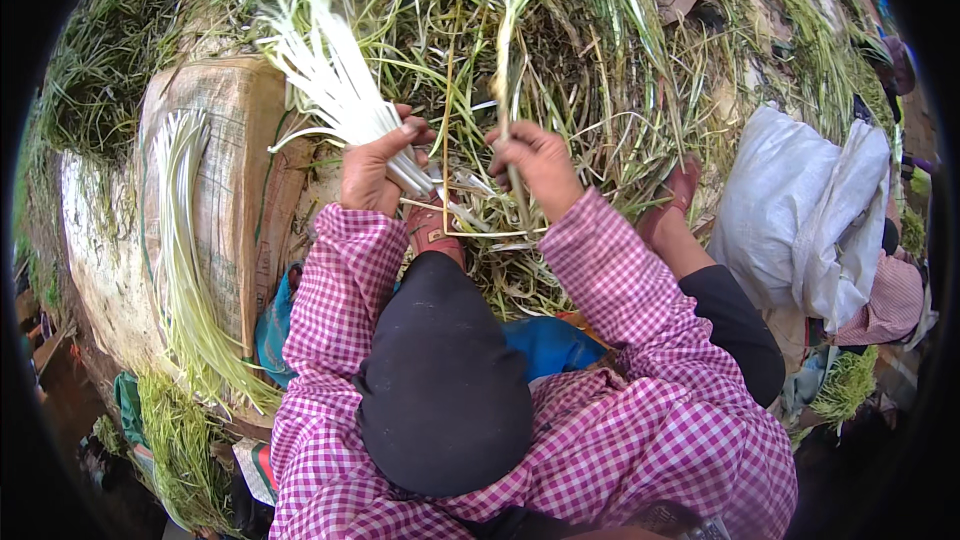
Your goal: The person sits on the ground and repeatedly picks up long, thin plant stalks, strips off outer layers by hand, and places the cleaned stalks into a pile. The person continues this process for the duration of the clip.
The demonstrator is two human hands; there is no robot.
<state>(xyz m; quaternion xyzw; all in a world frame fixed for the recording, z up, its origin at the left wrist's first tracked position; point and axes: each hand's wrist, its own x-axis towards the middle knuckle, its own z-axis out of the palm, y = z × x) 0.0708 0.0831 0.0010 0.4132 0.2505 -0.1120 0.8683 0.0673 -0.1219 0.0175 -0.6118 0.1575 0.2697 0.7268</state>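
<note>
My left hand (pixel 382 165) is closed around a bundle of long white vegetable stalks (pixel 334 75), which look like blanched chives. Their cut-looking ends stick out below the fist, and the paler tips fan away up and to the left. Between the fingers of my right hand (pixel 536 165) is a single stalk (pixel 504 67) with a yellowish, withered-looking sheath and green leaves at its far end. The two hands are apart, above a heap of loose leaves and straw-like trimmings (pixel 555 75). A long bent yellow stem (pixel 448 105) lies between them.
At my left, a neat row of pale stalks (pixel 184 240) lies on a woven sack (pixel 225 112). A white plastic sack (pixel 780 210) stands at my right. Green leaf piles (pixel 97 82) lie farther left. My shoes (pixel 435 232) rest among the trimmings. Another person's checked sleeve (pixel 885 292) shows far right.
</note>
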